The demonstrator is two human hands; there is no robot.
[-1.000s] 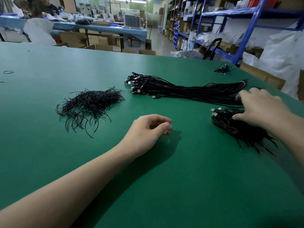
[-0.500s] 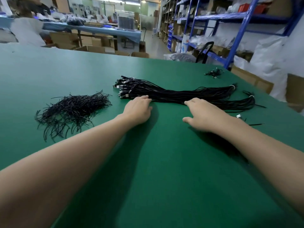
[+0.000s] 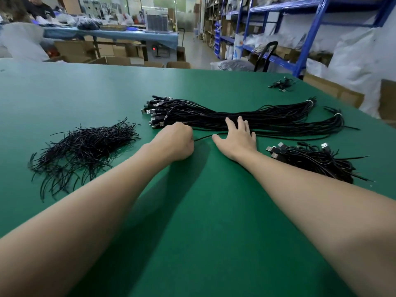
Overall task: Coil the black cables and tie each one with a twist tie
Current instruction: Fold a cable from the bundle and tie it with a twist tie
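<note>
A long bundle of straight black cables (image 3: 267,118) lies across the green table (image 3: 192,221), with its plugs at the left end. My left hand (image 3: 175,142) is curled at the bundle's near edge and grips one black cable (image 3: 205,136), which runs out from it to the right. My right hand (image 3: 237,136) lies flat with spread fingers on the bundle; that cable passes under it. A loose heap of black twist ties (image 3: 83,151) sits to the left. A pile of coiled, tied cables (image 3: 315,161) lies to the right of my right forearm.
A small cluster of cables (image 3: 281,84) lies near the far right corner of the table. Blue shelving (image 3: 304,39), cardboard boxes and white bags stand beyond the right edge. Another work table (image 3: 111,34) stands far behind.
Both hands have reached further forward onto the bundle. My left hand has closed around one cable, and my right hand has flattened onto the bundle. The view has tilted, so the coiled pile shows again.
</note>
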